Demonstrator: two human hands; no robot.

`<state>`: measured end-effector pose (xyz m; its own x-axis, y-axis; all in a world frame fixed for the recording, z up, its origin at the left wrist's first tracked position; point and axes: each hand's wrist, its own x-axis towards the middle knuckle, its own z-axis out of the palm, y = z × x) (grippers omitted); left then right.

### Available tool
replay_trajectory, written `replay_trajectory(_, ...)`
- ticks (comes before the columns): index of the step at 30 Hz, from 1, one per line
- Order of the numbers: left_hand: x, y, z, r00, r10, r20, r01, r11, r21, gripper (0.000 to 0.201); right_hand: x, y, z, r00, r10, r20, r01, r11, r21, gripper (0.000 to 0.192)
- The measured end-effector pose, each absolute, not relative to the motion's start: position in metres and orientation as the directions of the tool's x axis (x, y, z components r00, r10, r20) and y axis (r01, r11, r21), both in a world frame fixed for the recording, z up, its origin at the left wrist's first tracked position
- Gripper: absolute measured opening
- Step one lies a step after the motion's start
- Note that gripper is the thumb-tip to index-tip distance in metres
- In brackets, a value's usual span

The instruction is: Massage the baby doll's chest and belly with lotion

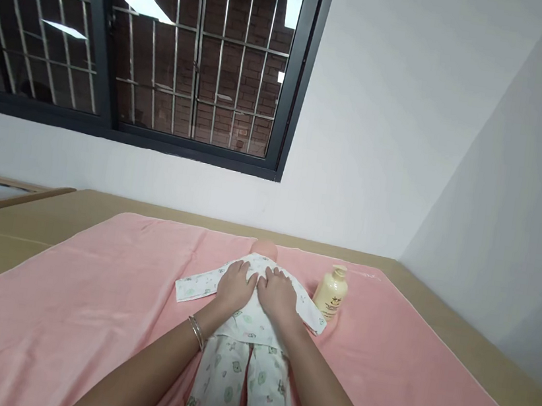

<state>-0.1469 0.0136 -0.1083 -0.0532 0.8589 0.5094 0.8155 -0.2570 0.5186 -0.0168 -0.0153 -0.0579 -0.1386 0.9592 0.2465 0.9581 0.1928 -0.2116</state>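
A baby doll (pixel 250 327) lies stretched out with its head at the far end, dressed in a white top and trousers printed with small green figures. Its sleeves spread to both sides, and little of the round head (pixel 265 249) shows. My left hand (pixel 236 285) rests flat on the left of the doll's upper body, fingers pointing away from me. Beside it, my right hand (pixel 278 292) lies on the right of the upper body in the same way. Both thumbs point inward, close together. Neither hand grips anything. A bracelet (pixel 195 331) circles my left wrist.
A cream pump bottle (pixel 331 293) stands by the doll's right-side sleeve. Under everything is a pink blanket (pixel 77 311) on a tan padded surface (pixel 11 242). White walls (pixel 387 112) and a barred window (pixel 195 53) rise behind.
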Motion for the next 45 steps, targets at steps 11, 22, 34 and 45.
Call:
replay_trajectory(11,-0.142,0.004,-0.109,-0.012,0.822,0.569,0.808,-0.327,0.489,0.038,-0.018,-0.022,-0.054,-0.179,0.958,0.226,0.944,0.231,-0.233,0.046)
replay_trajectory(22,-0.156,0.021,-0.109,0.261,0.780,0.568,0.682,-0.566,0.464,0.046,-0.005,-0.009,-0.056,-0.248,0.949,0.196,0.922,0.293,-0.252,0.055)
replay_trajectory(34,-0.145,0.008,-0.105,0.097,0.882,0.462,0.868,-0.302,0.394,0.050,-0.010,-0.013,-0.058,-0.164,0.957,0.239,0.940,0.224,-0.256,0.051)
replay_trajectory(45,-0.141,-0.001,-0.100,0.018,0.894,0.447,0.893,-0.215,0.395,0.049,-0.011,-0.018,-0.057,-0.150,0.960,0.238,0.938,0.214,-0.273,0.044)
